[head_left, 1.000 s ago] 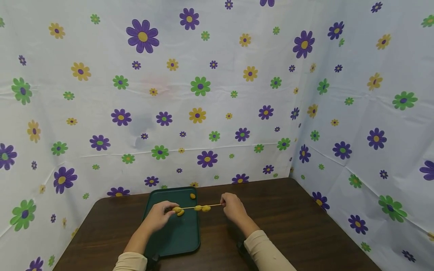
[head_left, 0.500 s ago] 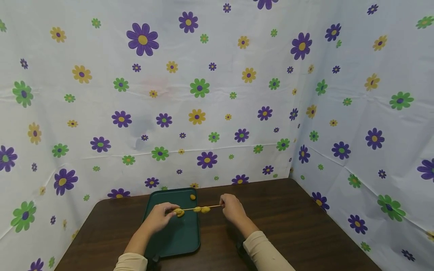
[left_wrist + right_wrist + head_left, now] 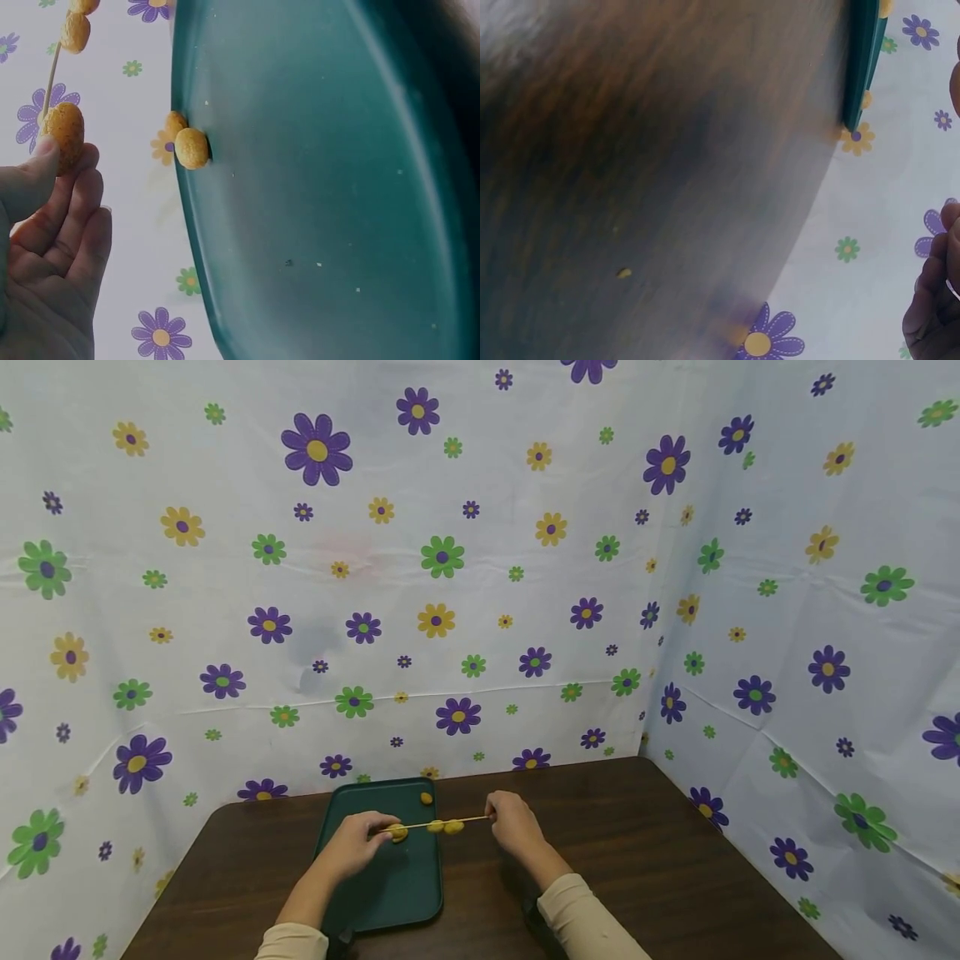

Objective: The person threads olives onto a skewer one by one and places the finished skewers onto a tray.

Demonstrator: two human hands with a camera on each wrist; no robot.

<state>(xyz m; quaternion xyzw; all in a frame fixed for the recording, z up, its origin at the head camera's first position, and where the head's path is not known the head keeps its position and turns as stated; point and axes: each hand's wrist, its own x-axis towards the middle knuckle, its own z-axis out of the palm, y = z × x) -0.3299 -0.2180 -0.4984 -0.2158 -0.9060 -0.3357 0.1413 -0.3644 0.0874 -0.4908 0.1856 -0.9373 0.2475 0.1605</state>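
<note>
A thin wooden skewer (image 3: pixel 472 819) stretches between the two hands, over the tray's right edge. My left hand (image 3: pixel 354 845) pinches a golden-brown oval food piece (image 3: pixel 66 136) at the skewer's left end, with the thumb laid on it. Two more oval pieces (image 3: pixel 444 827) sit along the middle of the stick. At the other end, my right hand (image 3: pixel 517 828) grips the bare skewer with bent fingers. In the right wrist view only part of the right hand (image 3: pixel 934 296) shows at the edge. Two loose oval pieces (image 3: pixel 192 148) lie on the green tray (image 3: pixel 393 893).
The tray lies on a dark brown wooden table (image 3: pixel 645 860). A small crumb (image 3: pixel 624 273) is on the tabletop in the right wrist view. Flower-patterned white cloth (image 3: pixel 487 610) hangs behind and at both sides of the table.
Both hands and the skewer stay almost in place. The piece at the left fingers, seen apart from the loose one below a second ago, now overlaps it in the head view.
</note>
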